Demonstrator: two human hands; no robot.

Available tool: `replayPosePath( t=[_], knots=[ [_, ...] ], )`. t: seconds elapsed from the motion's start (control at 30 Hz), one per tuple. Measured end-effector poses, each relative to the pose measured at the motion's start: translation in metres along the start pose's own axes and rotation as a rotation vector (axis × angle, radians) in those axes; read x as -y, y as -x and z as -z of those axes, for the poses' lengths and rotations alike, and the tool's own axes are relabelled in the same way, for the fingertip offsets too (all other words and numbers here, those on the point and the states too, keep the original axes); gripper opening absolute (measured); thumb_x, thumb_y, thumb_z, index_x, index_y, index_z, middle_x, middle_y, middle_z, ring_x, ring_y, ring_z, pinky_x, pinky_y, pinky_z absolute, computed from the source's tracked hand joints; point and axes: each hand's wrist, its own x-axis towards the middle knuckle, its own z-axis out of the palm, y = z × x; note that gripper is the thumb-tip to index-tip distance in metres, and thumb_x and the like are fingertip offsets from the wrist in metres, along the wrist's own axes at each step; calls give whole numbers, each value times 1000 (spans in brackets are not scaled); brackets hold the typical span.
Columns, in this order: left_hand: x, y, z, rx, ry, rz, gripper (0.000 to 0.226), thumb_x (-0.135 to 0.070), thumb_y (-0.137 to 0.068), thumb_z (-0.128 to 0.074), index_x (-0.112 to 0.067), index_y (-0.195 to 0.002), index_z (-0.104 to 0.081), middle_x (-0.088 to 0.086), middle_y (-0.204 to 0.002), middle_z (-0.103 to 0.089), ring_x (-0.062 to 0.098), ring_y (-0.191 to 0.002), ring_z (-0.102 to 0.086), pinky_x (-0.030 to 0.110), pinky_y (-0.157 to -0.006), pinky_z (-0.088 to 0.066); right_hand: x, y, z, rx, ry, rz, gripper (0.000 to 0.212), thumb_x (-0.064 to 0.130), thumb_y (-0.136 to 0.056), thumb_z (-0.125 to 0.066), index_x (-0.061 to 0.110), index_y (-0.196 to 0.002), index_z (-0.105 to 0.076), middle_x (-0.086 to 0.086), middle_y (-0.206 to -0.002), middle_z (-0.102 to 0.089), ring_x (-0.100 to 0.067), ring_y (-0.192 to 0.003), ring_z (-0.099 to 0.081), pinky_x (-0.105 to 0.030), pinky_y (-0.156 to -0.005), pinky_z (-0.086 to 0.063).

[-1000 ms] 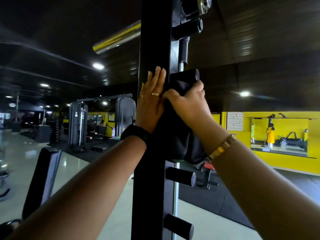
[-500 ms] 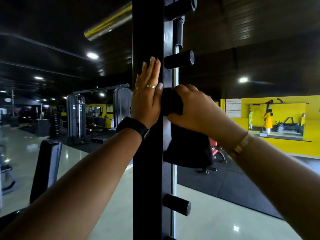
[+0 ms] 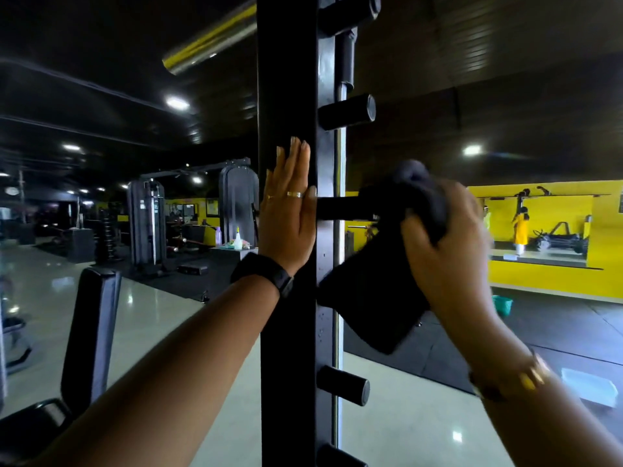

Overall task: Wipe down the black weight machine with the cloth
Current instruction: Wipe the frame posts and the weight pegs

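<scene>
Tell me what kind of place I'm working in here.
Almost certainly a gym: the black weight machine with its side pegs, two weight-stack machines across the floor, and a padded bench at lower left.

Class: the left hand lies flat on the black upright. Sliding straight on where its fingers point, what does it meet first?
Nothing obvious: the left hand points up the upright, whose face looks bare. The peg above juts sideways, probably off its line.

Gym, wt machines (image 3: 146, 224) in bkgd, bench (image 3: 91, 332), barbell (image 3: 210, 40), rubber mats (image 3: 573, 332)
</scene>
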Motion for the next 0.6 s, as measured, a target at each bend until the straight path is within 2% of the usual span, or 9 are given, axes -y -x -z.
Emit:
replayPosePath(
  t=[0.07,0.17,0.23,0.27,0.4,0.43,0.47,0.53,0.6],
  knots=[
    [0,10,-2,-18,-4,-1,53,-23,-102,-28,-3,-150,-24,11,-159,-20,19,-148,-9,28,-122,-4,-3,12,9,-28,-78,-172,52,38,-76,-52,17,-123,-53,2,-109,-50,-10,-93,-45,-11,-70,-35],
    [-1,15,-1,-5,-10,-13,52,-21,-101,-29,-1,-150,-24,8,-157,-18,23,-148,-10,22,-120,-1,-5,15,-11,312,-79,-275,51,33,-86,-63,16,-132,-48,-4,-117,-53,-22,-105,-53,-33,-86,-45],
    [-2,15,0,-5,-21,-20,53,-20,-100,-30,1,-149,-27,10,-157,-20,27,-148,-13,24,-120,-3,1,14,-33,576,0,-224,51,26,-91,-60,15,-138,-43,-9,-127,-54,-26,-114,-53,-36,-93,-45],
    [-2,15,0,-10,-25,-25,52,-19,-100,-31,2,-148,-28,13,-157,-22,28,-147,-14,24,-120,-4,3,13,-42,647,86,-166,54,27,-93,-57,13,-142,-40,-10,-134,-51,-28,-118,-51,-35,-94,-43],
    [-1,14,2,-16,-38,-46,52,-19,-100,-31,3,-147,-29,18,-156,-25,31,-146,-16,30,-121,-8,4,26,-59,634,448,29,73,40,-91,-51,11,-151,-22,-8,-155,-29,-28,-134,-37,-36,-103,-38],
    [-1,14,1,-15,-42,-46,52,-19,-100,-31,3,-147,-29,18,-156,-25,32,-146,-17,34,-122,-10,3,33,-59,623,524,99,74,42,-90,-51,10,-152,-24,-9,-156,-27,-31,-134,-37,-38,-104,-39],
    [0,14,1,-17,-46,-45,52,-18,-100,-31,3,-147,-29,19,-156,-26,32,-146,-17,38,-122,-12,0,40,-55,602,572,182,73,43,-88,-52,8,-148,-32,-11,-152,-36,-35,-127,-44,-42,-98,-45],
    [0,15,-1,-21,-46,-40,51,-17,-101,-31,5,-147,-29,21,-155,-26,33,-146,-17,44,-121,-14,-7,52,-44,544,553,313,66,43,-77,-56,7,-132,-56,-11,-128,-59,-39,-102,-59,-47,-75,-57],
    [0,19,-3,-28,-41,-38,50,-16,-101,-32,5,-147,-29,23,-155,-25,34,-146,-17,48,-121,-15,-14,61,-30,501,531,413,53,36,-71,-71,13,-119,-66,-6,-116,-63,-37,-93,-60,-45,-62,-59]
  ],
)
